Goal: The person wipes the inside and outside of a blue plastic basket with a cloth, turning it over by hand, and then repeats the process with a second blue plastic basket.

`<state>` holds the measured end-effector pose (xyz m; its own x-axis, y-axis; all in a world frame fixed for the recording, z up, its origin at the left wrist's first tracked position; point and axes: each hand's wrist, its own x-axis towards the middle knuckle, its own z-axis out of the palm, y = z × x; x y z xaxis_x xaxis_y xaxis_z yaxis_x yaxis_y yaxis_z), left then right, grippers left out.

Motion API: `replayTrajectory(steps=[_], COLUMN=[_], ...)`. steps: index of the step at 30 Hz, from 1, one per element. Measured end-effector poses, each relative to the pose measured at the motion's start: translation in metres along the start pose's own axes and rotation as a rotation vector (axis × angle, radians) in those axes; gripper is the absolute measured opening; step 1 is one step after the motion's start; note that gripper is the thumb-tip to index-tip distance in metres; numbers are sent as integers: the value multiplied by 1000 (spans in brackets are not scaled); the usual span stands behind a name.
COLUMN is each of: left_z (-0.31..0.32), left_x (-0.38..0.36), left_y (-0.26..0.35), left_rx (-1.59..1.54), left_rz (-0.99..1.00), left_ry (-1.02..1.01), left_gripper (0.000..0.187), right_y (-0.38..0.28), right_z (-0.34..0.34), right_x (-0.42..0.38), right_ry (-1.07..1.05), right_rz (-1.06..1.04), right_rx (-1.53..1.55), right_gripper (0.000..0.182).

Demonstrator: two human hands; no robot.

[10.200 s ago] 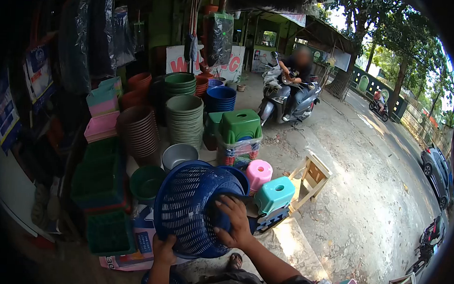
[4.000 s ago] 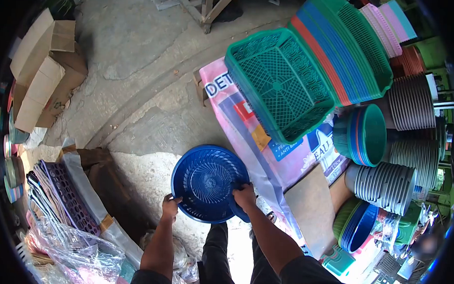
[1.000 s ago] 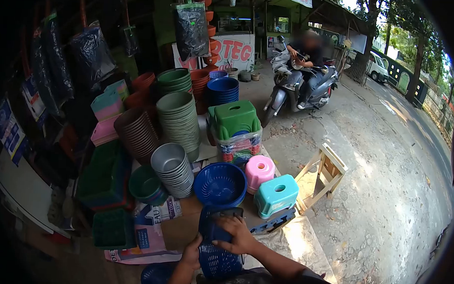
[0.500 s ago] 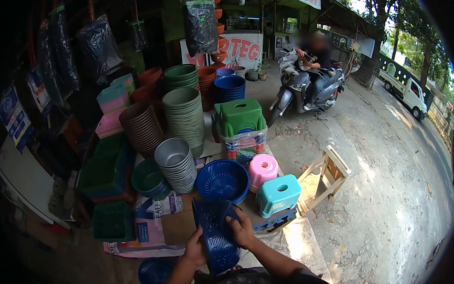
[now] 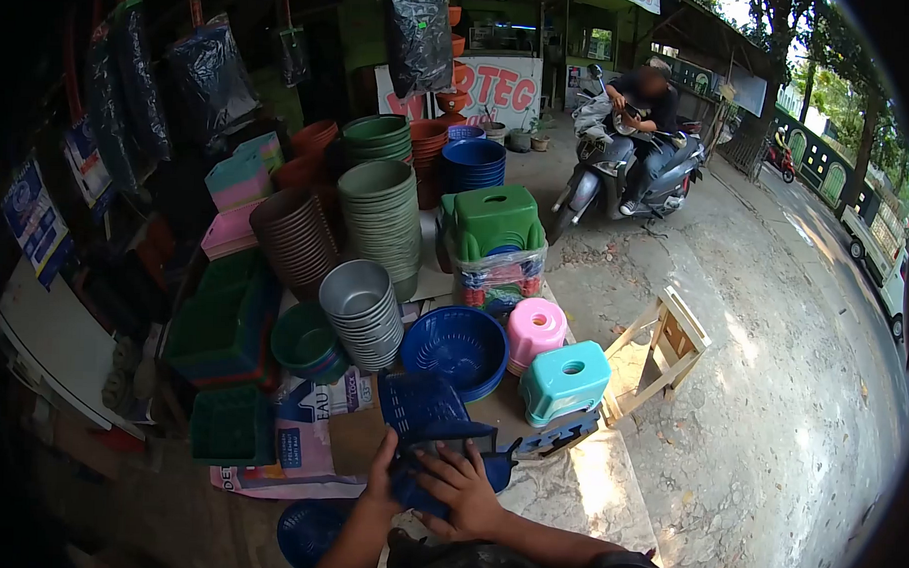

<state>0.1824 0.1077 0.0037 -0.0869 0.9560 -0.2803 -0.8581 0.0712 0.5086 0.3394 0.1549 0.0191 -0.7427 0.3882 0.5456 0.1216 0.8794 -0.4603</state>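
Note:
A dark blue slotted plastic basket (image 5: pixel 422 405) is in front of me, its lower part bent over and showing a ragged edge at the right. My left hand (image 5: pixel 379 477) grips its left side, thumb up, with the other fingers hidden by the basket. Across the bent part lies my right hand (image 5: pixel 459 491), fingers spread and flat. Just beyond the basket is a stack of round blue basins (image 5: pixel 457 346). Another blue basket (image 5: pixel 311 532) sits low by my left forearm. Cardboard (image 5: pixel 354 439) covers the surface left of my hands.
Silver buckets (image 5: pixel 359 301), a pink stool (image 5: pixel 536 327) and a turquoise stool (image 5: pixel 564 383) stand around the basins. Green crates (image 5: pixel 231 426) are at the left. A wooden stand (image 5: pixel 662 351) is on the right. Farther off, a person (image 5: pixel 649 106) sits on a motorbike (image 5: pixel 598 184).
The basket has gone from upright between both hands to bent over. My right hand has moved from gripping its right edge to lying flat across it. The white truck has moved right.

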Motion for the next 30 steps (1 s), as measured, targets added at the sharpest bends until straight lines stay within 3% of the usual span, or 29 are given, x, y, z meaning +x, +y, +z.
replayTrajectory(steps=[2, 5, 7, 8, 9, 11, 12, 17, 19, 20, 22, 25, 27, 29, 30], left_z=[-4, -11, 0, 5, 4, -2, 0, -13, -12, -11, 3, 14, 12, 3, 6], left_x=[1, -9, -11, -10, -7, 0, -1, -9, -2, 1, 3, 3, 4, 12, 14], left_y=[8, -6, -6, -6, -4, 1, 2, -13, -15, -16, -1, 0, -8, -15, -13], left_rx=[-20, -13, 25, 52, 52, 75, 78, 181, 142, 97, 48, 64, 124, 60, 61], left_rz=[-94, -103, -99, -88, -86, -106, -108, -188, -159, -126, -143, -167, -173, -240, -241], left_ry=[-146, -156, -108, -67, -73, 169, 163, -110, -95, -82, -107, -95, -54, -230, -233], left_gripper=[62, 65, 64, 64, 64, 61, 61, 56, 55, 55, 54, 58, 63, 63, 63], right_y=[12, 45, 64, 58, 44, 4, -4, 54, 58, 47, 7, 20, 50, 66, 60], right_z=[-4, -4, -2, 4, 8, 6, 2, 11, 4, 1, -12, -23, -15, -13, -8], right_x=[5, 18, 20, 13, 6, -8, -10, -12, -6, -9, -14, -15, -11, -7, -11], right_ry=[47, 173, 213, 271, 273, 27, 34, 275, 270, 274, 52, 70, 186, 273, 301], right_rz=[1, 108, 643, 496, 493, 83, 47, 247, 467, 466, 66, 2, 115, 551, 390], right_rx=[25, 127, 362, 257, 252, -30, -21, 187, 204, 199, -32, -65, 27, 118, 54], right_gripper=[53, 54, 54, 55, 55, 56, 55, 55, 55, 55, 56, 56, 55, 55, 55])
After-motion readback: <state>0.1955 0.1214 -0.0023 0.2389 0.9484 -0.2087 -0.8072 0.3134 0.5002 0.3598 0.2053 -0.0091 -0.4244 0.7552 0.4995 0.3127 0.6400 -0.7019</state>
